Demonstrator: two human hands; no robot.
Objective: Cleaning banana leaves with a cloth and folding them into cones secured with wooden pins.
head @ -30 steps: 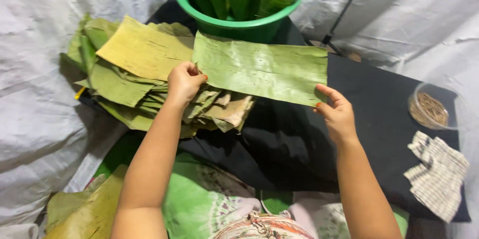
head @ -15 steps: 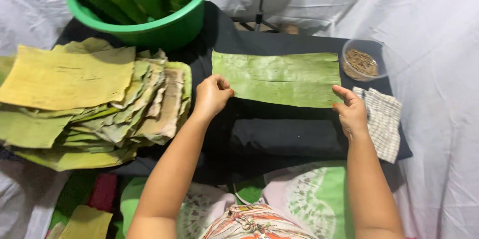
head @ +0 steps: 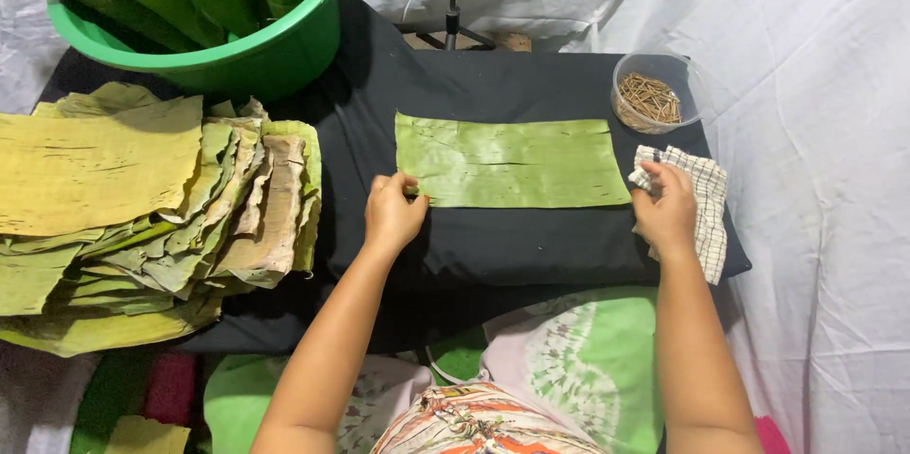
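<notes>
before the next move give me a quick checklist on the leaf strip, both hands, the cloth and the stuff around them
1. Green leaf strip lies flat on the black cloth-covered surface: ok.
2. Left hand pins the strip's lower left corner: ok.
3. Right hand rests on the checked cloth, off the strip: ok; whether it grips the cloth: cannot tell.
4. Strip free of tears: not ok, thin splits run along it.
5. Clear bowl of small sticks upright beyond the right hand: ok.
6. Pile of leaf pieces and green tub of rolled leaves lie apart from the strip: ok.

Green leaf point(head: 512, 162), checked white cloth point(head: 700, 198)
</notes>
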